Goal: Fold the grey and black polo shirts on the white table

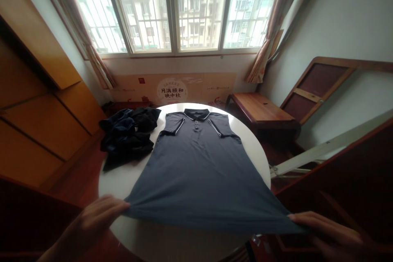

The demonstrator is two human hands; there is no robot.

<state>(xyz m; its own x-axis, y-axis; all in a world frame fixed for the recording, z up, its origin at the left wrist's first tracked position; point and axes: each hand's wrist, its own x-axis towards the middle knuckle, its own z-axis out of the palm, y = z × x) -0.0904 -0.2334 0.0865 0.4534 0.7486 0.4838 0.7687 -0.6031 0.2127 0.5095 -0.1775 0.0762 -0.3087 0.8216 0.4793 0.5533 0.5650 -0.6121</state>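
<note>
A dark blue polo shirt (196, 163) lies spread front up on a round white table (254, 147), collar toward the window. My left hand (92, 219) pinches the shirt's near left hem corner. My right hand (325, 233) pinches the near right hem corner. Both corners are pulled outward, so the hem is stretched taut over the table's near edge.
A heap of dark clothes (129, 135) lies on the table's left side. A low wooden table (260, 110) stands at the back right, with a wooden frame (322, 86) leaning on the wall. Wooden cabinets (37, 102) line the left; a window (175, 8) is ahead.
</note>
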